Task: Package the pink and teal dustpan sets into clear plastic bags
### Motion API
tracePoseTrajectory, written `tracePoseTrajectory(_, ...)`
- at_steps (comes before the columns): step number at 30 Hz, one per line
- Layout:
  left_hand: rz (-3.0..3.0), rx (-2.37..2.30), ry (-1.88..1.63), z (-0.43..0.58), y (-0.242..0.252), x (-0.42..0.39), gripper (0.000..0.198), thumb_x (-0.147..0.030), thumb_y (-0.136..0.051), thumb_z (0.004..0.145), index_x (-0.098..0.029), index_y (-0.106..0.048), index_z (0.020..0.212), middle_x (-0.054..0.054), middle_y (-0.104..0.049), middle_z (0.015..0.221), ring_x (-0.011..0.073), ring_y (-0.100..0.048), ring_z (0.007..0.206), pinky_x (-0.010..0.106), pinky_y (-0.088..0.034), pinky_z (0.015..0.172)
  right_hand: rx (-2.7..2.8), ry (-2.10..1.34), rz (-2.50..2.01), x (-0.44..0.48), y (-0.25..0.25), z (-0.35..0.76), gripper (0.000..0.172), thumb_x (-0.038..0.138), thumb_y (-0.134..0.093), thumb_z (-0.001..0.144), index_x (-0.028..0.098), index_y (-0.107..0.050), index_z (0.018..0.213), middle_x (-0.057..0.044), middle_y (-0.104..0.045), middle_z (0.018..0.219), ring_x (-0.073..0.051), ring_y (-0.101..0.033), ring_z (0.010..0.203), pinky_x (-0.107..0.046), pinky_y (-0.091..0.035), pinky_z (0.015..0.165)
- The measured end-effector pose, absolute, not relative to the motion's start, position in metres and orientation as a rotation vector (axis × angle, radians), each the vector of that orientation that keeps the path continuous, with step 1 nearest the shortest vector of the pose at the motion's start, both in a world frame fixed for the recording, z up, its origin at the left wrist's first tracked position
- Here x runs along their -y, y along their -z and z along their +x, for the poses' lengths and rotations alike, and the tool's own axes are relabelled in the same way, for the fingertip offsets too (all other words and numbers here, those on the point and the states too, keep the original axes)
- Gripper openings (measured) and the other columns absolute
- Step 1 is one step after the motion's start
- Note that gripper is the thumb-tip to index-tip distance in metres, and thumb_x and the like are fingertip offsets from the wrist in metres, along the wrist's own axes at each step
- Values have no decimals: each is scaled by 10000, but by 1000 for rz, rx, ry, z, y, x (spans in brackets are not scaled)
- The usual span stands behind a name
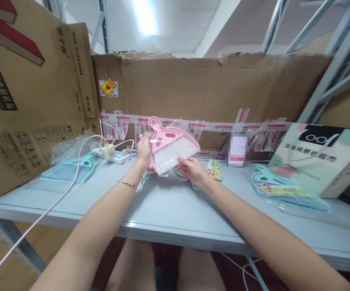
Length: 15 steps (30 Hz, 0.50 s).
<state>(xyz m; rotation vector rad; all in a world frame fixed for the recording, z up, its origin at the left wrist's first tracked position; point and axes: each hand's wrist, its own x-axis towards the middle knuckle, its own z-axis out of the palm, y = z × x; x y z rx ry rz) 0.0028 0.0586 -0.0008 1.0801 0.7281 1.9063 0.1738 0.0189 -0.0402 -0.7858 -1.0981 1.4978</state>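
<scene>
Between my hands, raised over the table, is a pink dustpan and brush set (175, 139) in clear plastic, its white bristles (170, 154) facing me. My left hand (144, 150) is closed on its left side near the handle. With thumb and fingers my right hand (190, 167) pinches its lower right edge. Behind and below the set, pink and turquoise handle parts show, mostly hidden. A turquoise dustpan set (68, 169) in plastic lies at the left, and another turquoise dustpan set (287, 190) with a yellow-green card lies at the right.
A power strip (119, 157) with a plugged-in adapter sits at the back left, its white cable crossing the table (175, 210). Colourful cards (215, 169) lie right of centre. A printed white-green box (320, 157) stands right. Cardboard (211, 89) walls the back; a large carton (35, 89) stands left.
</scene>
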Motion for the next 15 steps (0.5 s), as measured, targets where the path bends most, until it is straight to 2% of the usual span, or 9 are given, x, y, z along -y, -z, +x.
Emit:
tracePoseTrajectory(4, 1156, -712, -1590, -8, -5, -56, 267, -345, -723, 642, -133, -655, 790, 35, -674, 736, 131, -601, 648, 227, -458, 608, 1112, -1442, -725, -22, 38, 184, 166, 181, -714, 661, 185, -566, 735, -4, -676, 661, -125, -641, 596, -230, -543, 563)
tracePoseTrajectory(7, 1178, -731, -1471, -18, -10, -53, 314, -360, -767, 582, -132, -650, 765, 27, -656, 691, 119, -575, 580, 218, -439, 537, 1112, -1380, -695, -23, 36, 191, 292, 131, -707, 615, 219, -535, 834, 24, -680, 758, -114, -640, 643, -232, -534, 612)
tracePoseTrajectory(11, 1197, -737, -1338, -35, -16, -50, 421, -537, -690, 620, -166, -636, 812, 8, -645, 701, 130, -587, 609, 243, -462, 580, 1154, -1364, -715, -23, 33, 198, 449, 125, -693, 577, 253, -488, 956, 49, -673, 763, -118, -622, 570, -239, -512, 524)
tracePoseTrajectory(15, 1320, -838, -1135, -56, -24, -46, 592, -685, -533, 667, -138, -640, 868, 38, -630, 615, 161, -584, 569, 280, -461, 565, 1243, -1430, -765, -21, 29, 201, 405, 155, -694, 551, 217, -547, 924, 28, -674, 680, -125, -601, 496, -229, -481, 451)
